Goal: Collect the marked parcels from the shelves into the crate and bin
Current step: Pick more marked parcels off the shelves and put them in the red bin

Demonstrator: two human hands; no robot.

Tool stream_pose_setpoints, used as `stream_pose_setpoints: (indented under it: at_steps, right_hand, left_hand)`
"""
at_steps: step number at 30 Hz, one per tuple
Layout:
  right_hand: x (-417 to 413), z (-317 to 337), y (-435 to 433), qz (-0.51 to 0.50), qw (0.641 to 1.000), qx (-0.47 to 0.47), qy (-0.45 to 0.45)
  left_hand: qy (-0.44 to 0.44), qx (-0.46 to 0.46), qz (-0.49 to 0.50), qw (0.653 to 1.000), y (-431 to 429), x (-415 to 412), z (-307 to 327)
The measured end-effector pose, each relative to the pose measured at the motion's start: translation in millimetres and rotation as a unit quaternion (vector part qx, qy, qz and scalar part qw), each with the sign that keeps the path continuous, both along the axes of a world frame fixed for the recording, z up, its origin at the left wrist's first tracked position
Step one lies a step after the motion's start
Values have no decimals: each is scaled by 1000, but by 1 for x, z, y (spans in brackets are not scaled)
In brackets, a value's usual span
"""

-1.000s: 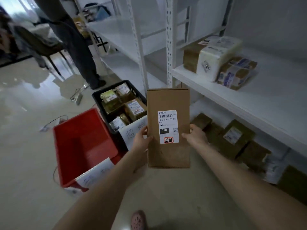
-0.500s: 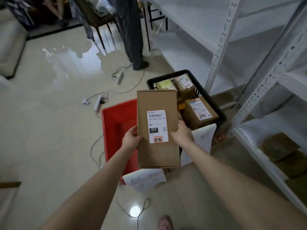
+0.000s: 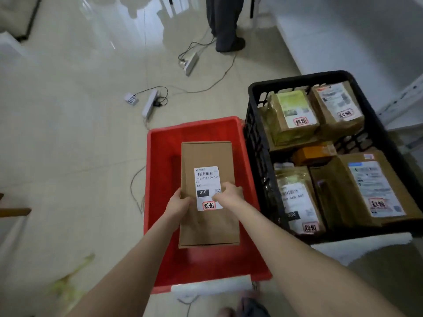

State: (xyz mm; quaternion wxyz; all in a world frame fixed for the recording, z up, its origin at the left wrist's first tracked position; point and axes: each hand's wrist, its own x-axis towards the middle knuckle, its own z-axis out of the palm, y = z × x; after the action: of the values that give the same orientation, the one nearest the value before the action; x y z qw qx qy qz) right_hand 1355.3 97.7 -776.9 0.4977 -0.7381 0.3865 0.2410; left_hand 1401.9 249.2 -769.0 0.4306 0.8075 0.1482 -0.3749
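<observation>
Left hand and right hand grip the brown parcel by its long edges, fingers curled round it, right thumb over the white label. The parcel is flat, label up, within the red bin; can't tell if it's touching bottom. Just right of the grip is the black crate, packed with labelled parcels. Beyond the bin, a power strip and cables lie on the tiles, and a person's leg stands farther off.

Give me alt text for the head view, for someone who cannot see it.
The left hand and right hand grip a brown labelled parcel over the red bin. A black crate to its right holds marked parcels; power strips lie on the floor.
</observation>
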Motion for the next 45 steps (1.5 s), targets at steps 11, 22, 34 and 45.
stream_pose_setpoints:
  at_steps: [11,22,34,45]
  right_hand:
    - [67,-149,-8,-10,995,-72,74]
    - [56,-177,5,45,985,-161,52]
    - [13,-32,12,81,976,-202,15]
    - [-107,128,-29,-1,947,-320,-23]
  left_hand:
    - [36,-33,26,998,-29,60,-147]
    - [81,-49,63,994,-53,70,-184]
    - [-225,257,-535,773,-30,51,-40]
    - [-371,188,-637,649,-113,-27,119]
